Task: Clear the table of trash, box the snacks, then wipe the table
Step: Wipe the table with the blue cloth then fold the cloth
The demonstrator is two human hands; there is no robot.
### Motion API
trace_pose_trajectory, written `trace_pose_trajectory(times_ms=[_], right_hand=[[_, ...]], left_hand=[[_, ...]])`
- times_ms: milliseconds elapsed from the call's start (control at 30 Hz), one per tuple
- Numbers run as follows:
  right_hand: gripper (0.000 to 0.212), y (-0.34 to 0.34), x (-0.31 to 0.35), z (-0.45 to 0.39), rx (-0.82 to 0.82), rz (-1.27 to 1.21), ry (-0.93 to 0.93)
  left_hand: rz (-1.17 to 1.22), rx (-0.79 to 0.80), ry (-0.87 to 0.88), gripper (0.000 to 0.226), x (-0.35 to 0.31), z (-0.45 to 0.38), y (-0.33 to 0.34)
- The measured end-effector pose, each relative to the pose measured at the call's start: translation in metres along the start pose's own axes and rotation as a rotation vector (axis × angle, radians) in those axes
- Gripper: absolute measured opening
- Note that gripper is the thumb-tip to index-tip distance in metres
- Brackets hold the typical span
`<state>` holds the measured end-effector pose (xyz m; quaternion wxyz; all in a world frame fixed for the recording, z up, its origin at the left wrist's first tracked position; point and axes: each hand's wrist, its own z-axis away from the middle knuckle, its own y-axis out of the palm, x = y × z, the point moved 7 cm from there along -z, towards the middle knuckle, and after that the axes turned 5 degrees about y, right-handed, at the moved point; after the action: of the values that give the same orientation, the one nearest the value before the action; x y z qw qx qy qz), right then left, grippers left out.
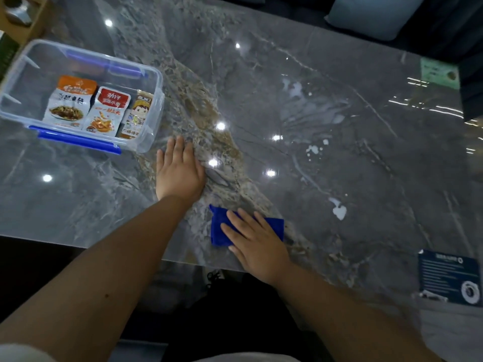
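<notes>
A folded blue cloth (219, 231) lies near the front edge of the grey marble table (326, 105). My right hand (254, 242) presses flat on top of it, fingers spread. My left hand (179, 169) rests palm-down and empty on the bare tabletop, just beyond and left of the cloth. At the left stands a clear plastic box (153, 100) with blue latches, lid off. Three snack packets lie side by side in it: an orange-topped one (69, 101), a red-topped one (107, 111) and a narrow brown one (136, 114). White spill spots (339, 209) dot the table to the right.
More white smears (295, 90) mark the far middle of the table. A dark blue card (448, 276) lies at the front right corner and a green sticker (439, 73) at the far right. A cardboard box (23, 14) sits at the far left corner. Pale cushions (371, 14) lie beyond the table.
</notes>
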<state>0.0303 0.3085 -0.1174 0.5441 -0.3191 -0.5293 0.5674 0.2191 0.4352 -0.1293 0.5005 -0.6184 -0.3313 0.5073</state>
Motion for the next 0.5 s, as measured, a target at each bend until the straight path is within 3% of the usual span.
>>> trace_pose_trajectory(times_ms=[333,500], right_hand=[[0.042,-0.002,-0.004,0.0,-0.075,-0.148,-0.025],[0.033,-0.027,-0.029,-0.009,0.037,-0.566,0.008]], left_hand=[[0.042,0.014,-0.058,0.061,-0.017,-0.006,-0.005],[0.079,0.046,-0.043,0.062,-0.06,-0.034,0.005]])
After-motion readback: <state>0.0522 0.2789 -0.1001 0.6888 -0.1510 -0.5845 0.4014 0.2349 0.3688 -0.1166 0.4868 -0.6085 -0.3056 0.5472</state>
